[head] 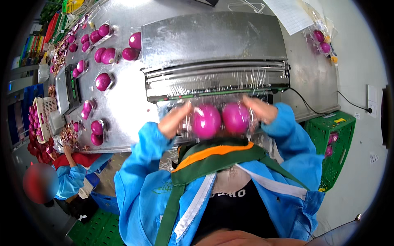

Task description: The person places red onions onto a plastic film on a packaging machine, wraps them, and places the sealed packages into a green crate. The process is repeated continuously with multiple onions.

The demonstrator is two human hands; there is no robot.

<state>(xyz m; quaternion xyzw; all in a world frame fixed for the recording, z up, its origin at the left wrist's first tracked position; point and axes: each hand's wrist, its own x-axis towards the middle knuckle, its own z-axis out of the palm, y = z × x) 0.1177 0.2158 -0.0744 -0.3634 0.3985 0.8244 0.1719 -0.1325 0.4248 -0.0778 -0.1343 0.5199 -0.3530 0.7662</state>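
Two peeled red onions (206, 121) lie side by side under clear plastic film, low in front of me at the near edge of a metal film-wrapping machine (215, 80). My left hand (176, 120) is at the left side of this pack, thumb and fingers along the film. My right hand (260, 109) is at its right side, fingertips by the film near the right onion. Both hands are slightly blurred. The pack sits between them, and its underside is hidden.
Trays of red onions (103, 81) stand across the steel table at left, near a scale (68, 89). A co-worker (69, 178) is at the lower left. A green crate (332, 147) stands at right. A black cord (303, 100) runs from the machine.
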